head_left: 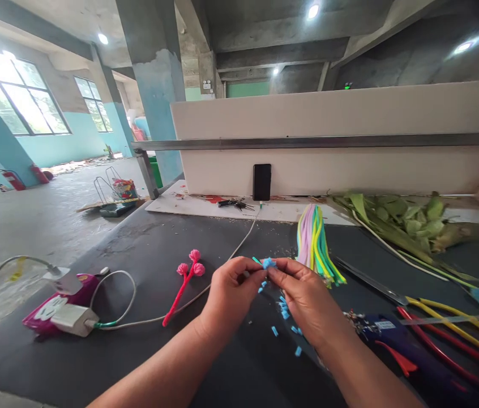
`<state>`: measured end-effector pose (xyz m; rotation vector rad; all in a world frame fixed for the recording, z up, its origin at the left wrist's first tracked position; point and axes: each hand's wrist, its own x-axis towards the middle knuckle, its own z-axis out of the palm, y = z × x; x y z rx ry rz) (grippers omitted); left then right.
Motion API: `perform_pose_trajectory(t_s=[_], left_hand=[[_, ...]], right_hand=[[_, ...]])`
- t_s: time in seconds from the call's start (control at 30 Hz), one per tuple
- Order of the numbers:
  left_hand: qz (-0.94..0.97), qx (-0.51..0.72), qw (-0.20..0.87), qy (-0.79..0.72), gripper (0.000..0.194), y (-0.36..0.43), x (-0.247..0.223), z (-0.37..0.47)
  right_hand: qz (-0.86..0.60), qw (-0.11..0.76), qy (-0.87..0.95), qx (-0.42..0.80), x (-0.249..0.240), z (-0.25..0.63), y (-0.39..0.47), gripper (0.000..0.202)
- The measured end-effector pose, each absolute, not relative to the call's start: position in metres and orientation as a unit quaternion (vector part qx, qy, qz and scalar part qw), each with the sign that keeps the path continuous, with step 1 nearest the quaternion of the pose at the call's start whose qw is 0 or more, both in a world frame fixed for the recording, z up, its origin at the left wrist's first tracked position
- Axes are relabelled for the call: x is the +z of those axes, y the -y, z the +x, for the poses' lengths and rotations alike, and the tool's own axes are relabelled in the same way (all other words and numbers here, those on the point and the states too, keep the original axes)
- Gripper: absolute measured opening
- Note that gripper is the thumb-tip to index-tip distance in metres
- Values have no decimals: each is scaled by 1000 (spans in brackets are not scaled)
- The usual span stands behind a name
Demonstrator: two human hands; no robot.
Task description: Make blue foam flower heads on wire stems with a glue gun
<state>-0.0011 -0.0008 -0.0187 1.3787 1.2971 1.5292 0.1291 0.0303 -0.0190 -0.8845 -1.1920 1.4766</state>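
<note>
Left hand (pixel 235 288) is pinching a green stem (pixel 257 261), right hand (pixel 304 294) is pinching a blue tuft (pixel 269 263) just beside it, fingers (pixel 284 277) are partly hiding both, dark tool's (pixel 369 330) label (pixel 385 325) is appearing unreadably small.

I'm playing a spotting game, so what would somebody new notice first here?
Probably the bright bundle of yellow, lilac and green pipe cleaners, just beyond the right hand. Next might be the pink sprig with round tips, on the dark table to the left of the left hand. Then the small fluffy blue piece held at both hands' fingertips.
</note>
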Motion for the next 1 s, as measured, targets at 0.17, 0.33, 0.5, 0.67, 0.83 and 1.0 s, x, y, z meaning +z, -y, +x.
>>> perform_pose_trajectory(t_s=[0.17,0.33,0.5,0.67,0.83,1.0], left_hand=[[517,589,360,-506,11,-2,-22,1],[476,613,414,-477,20,-3,-17,0],[454,596,518,-412,23,-1,-13,-2],[408,602,558,-399,25,1,-12,-7],[397,598,581,-385,27,-1,-14,-12],[380,590,607,-373,31,-5,-22,-10]], right_hand=[[-364,494,464,639,-13,130,-32,19],[-366,504,457,635,-8,129,-31,20],[-397,492,526,569,-8,127,-30,38],[-483,455,611,432,14,132,-22,57],[-497,422,675,347,29,169,-13,55],[-568,367,712,190,26,238,-7,39]])
